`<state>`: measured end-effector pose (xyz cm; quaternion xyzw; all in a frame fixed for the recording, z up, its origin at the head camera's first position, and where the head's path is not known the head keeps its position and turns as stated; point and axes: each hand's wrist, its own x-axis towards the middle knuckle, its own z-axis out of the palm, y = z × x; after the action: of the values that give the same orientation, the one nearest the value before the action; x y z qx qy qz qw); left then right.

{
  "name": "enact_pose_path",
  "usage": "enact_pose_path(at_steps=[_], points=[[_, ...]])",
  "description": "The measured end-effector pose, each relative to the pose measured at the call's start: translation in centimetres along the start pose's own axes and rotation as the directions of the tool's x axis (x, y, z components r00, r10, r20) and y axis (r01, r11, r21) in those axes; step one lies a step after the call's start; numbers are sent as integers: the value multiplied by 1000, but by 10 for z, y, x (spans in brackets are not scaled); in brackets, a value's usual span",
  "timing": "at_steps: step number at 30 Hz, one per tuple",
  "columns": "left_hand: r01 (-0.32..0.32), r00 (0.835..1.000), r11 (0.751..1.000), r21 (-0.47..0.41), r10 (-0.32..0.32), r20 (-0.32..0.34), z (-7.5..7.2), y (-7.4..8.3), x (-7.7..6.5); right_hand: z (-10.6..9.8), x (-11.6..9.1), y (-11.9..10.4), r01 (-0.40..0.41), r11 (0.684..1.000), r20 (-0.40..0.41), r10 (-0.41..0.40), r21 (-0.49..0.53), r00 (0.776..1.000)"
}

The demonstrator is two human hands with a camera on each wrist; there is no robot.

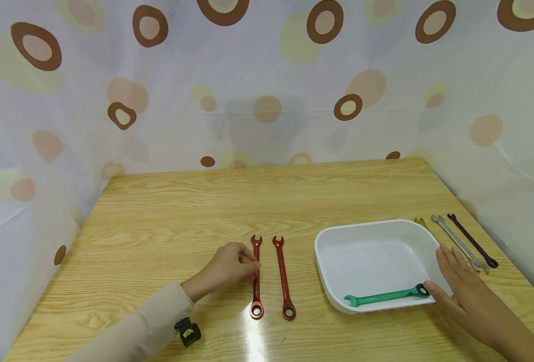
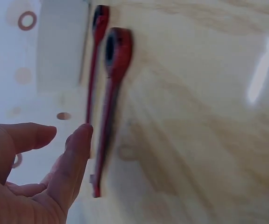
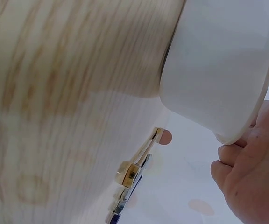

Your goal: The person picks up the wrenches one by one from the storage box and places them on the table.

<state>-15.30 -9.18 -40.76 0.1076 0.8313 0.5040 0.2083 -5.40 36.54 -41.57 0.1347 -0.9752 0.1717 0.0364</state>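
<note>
My left hand (image 1: 228,264) is at the left one of two red combination wrenches (image 1: 256,294), fingertips by its shaft. In the left wrist view, thumb and fingers stand apart beside the nearer red wrench (image 2: 110,100), not closed round it. The second red wrench (image 1: 284,271) lies just to the right, roughly parallel. My right hand (image 1: 470,296) rests at the right rim of a white plastic tray (image 1: 375,256), fingers fairly straight, thumb over the inner side. Inside the tray, along its near wall, lies a green wrench (image 1: 384,296), its ring end close to that thumb.
Right of the tray lie a yellow wrench (image 1: 421,222), partly hidden by the tray, a silver wrench (image 1: 459,244) and a dark purple wrench (image 1: 472,241). All stand on a wooden table (image 1: 181,211). A patterned curtain (image 1: 267,75) hangs behind and at both sides.
</note>
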Motion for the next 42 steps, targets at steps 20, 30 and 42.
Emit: enact_pose_path(at_steps=[20, 30, 42], points=[[-234, 966, 972, -29, 236, 104, 54, 81, 44, -1, 1, 1, 5, 1000, -16, -5, -6, 1000], [-222, 960, 974, -42, 225, 165, 110, 102, 61, -1, 2, 0, 20, 999, -26, -21, -32, 999], [-253, 953, 959, 128, 224, 204, 158, 106, 66, 0, 2, 1, 19, 999, -34, -20, -34, 999]])
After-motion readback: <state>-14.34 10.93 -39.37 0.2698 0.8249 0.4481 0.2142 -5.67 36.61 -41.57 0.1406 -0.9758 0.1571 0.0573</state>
